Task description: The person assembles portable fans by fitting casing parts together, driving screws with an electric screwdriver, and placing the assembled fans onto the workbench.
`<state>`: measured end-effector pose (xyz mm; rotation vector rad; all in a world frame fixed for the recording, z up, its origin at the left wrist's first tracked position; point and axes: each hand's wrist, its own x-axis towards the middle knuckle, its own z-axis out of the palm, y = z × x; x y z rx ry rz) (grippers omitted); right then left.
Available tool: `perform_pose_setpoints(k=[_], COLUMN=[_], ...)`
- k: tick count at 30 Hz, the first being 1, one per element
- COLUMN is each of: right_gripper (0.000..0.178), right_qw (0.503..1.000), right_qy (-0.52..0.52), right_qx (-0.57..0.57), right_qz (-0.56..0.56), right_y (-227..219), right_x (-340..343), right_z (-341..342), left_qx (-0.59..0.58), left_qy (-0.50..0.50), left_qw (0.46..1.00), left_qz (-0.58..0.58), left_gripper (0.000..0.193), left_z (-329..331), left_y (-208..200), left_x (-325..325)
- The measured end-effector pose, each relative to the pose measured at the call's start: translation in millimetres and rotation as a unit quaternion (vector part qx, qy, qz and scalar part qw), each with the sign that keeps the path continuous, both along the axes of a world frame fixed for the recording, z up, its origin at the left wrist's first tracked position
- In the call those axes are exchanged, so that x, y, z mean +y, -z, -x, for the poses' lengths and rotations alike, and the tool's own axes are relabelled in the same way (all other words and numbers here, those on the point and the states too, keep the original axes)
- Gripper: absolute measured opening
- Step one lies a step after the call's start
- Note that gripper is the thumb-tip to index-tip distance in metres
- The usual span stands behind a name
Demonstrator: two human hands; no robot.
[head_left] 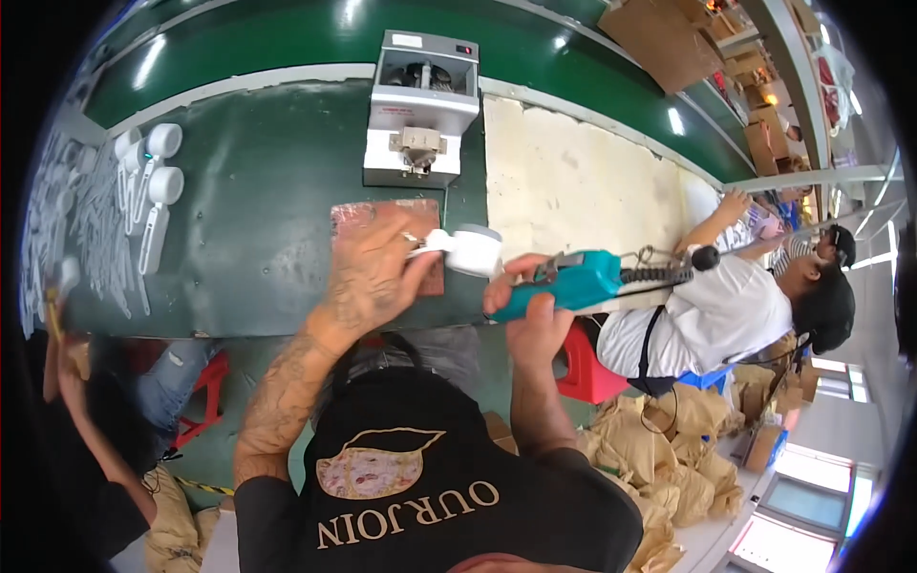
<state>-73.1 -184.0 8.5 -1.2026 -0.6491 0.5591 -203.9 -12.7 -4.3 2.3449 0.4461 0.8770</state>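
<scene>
My left hand point(371, 272) pinches the narrow end of a white plastic piece with a round, cup-like head point(475, 251). It hovers over a worn reddish-brown board point(355, 218) on the bench. A teal electric screwdriver point(583, 282) is wrapped in the fingers of my right hand point(541, 320). It lies nearly level, its front end close to the round head; whether they touch, I cannot tell. A black coiled cord point(659, 274) runs from its rear. Beyond the board stands a grey-white screw feeder machine point(416, 110).
At the left of the green bench point(267, 181) lie many white handles point(103, 229) and several round-headed white pieces point(165, 184). A cream sheet point(573, 172) covers the right side. One person in white point(707, 320) sits at right, another person point(86, 449) at left.
</scene>
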Motion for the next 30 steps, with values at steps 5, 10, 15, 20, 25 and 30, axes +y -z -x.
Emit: perform_pose_setpoints(k=[5, 10, 15, 20, 25, 30], right_gripper=[0.076, 0.075, 0.076, 0.074, 0.07, 0.07], right_qw=[0.999, 0.991, 0.989, 0.988, 0.989, 0.989], right_qy=[-0.02, -0.043, -0.057, -0.056, -0.053, -0.03], right_qx=[0.008, -0.043, -0.059, -0.063, -0.071, -0.071], right_qz=[-0.05, -0.122, -0.12, -0.13, -0.12, -0.124], right_y=[-21.3, -33.7, -28.3, -21.2, -9.3, -4.9], right_x=[22.3, 67.9, 81.8, 89.7, 98.1, 98.5], right_z=[-1.0, -9.4, 4.6, 8.4, 3.1, -0.2], left_qx=[0.049, 0.073, 0.001, 0.038, 0.013, 0.006], left_qy=[0.024, 0.033, 0.031, 0.052, 0.032, 0.029], left_qw=[0.999, 0.995, 0.998, 0.997, 0.998, 0.999], left_qz=[-0.002, -0.055, -0.062, -0.041, -0.056, -0.042], left_gripper=[0.021, 0.023, 0.025, 0.029, 0.031, 0.031], left_z=[5.2, 8.8, 9.9, 8.4, 4.1, 4.5], left_y=[3.3, 10.3, 27.6, 30.3, 29.8, 32.6], left_x=[8.6, 6.4, 1.2, 6.2, 9.3, 8.0])
